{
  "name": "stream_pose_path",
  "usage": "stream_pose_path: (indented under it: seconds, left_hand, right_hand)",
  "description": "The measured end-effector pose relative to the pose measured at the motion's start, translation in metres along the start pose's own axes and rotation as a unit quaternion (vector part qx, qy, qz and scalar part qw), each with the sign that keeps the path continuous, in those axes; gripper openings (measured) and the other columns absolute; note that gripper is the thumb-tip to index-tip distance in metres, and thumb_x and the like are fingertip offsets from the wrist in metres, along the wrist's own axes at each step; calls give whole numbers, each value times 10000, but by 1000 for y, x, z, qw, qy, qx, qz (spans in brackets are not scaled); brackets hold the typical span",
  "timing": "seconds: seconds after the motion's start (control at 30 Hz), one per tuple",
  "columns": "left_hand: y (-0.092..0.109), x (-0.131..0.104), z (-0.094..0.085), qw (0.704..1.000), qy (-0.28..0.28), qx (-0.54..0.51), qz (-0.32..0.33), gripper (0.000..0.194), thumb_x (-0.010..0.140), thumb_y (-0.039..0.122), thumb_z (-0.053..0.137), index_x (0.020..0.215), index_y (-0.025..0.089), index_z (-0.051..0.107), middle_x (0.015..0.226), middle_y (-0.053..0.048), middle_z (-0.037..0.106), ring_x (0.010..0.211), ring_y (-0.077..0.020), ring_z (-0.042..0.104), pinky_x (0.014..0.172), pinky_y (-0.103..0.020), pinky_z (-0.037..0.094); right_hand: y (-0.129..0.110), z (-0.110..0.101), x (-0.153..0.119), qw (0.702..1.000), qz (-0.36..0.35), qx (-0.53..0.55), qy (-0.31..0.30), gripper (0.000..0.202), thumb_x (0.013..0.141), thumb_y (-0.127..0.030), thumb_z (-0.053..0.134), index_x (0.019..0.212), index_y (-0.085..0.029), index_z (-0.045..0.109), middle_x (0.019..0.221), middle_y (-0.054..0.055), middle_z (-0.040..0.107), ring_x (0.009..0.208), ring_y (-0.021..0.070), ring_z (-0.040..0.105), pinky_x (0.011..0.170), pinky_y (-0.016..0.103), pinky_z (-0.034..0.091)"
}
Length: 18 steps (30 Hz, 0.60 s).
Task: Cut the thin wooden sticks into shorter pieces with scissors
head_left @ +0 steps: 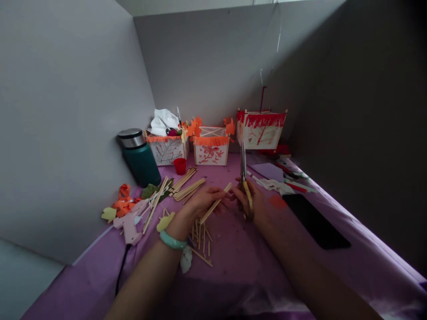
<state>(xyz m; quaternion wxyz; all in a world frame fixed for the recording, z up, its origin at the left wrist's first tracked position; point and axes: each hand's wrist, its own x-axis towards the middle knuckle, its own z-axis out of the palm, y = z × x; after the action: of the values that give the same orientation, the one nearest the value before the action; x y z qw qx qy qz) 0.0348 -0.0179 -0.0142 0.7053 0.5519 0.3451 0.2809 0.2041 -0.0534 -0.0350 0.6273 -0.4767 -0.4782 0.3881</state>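
Observation:
Near the middle of the table, my left hand [207,201] is closed on a few thin wooden sticks [213,208], which slant up to the right. A green bangle [172,240] circles that wrist. My right hand [249,199] grips a pair of scissors [247,191] by their yellowish handles, with the blades pointing up and away. The fingertips of both hands come close together at the upper end of the sticks; whether they touch is unclear. Short cut stick pieces [200,235] lie scattered below my left hand. Longer sticks [189,190] rest in bundles beyond it.
Three paper lantern boxes [211,155] stand along the back, one stuffed with tissue. A teal bottle [140,160], a red cup [180,166] and a pink glue gun [129,227] with its cord are at left. A black phone [315,221] lies at right, near pens and paper.

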Motion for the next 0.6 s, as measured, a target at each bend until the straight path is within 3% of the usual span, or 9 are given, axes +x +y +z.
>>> stream_pose_path:
  seconds: [0.1,0.23,0.43,0.6]
  left_hand:
    - [6,-2,-9,998,50,-6,34,413,731,424,783,974,112,661,676,-44,688,424,-90,540,409,-204,365]
    - [11,-5,-13,991,102,-12,83,423,714,405,775,995,124,630,757,-42,700,385,-69,495,352,-204,250]
    - [13,-5,-15,983,138,1,123,418,673,452,780,879,137,599,693,8,629,347,-31,386,350,-197,152]
    - [13,-4,-20,980,148,21,135,343,677,418,736,812,149,570,649,36,581,333,-23,335,349,-203,138]
  right_hand:
    - [4,-8,6,999,-7,-44,-11,574,740,-582,728,1150,-204,594,729,-4,643,503,131,543,451,245,406]
    - [13,-23,12,981,-84,-177,4,521,742,-570,717,1122,-222,640,820,27,684,692,202,633,631,321,498]
    - [7,-25,2,897,-191,-392,-69,353,857,-384,594,1184,-261,646,978,70,726,832,239,674,718,340,497]
    - [9,-22,-1,830,-253,-493,-56,369,865,-289,543,1216,-219,632,1039,108,702,959,261,655,823,360,497]
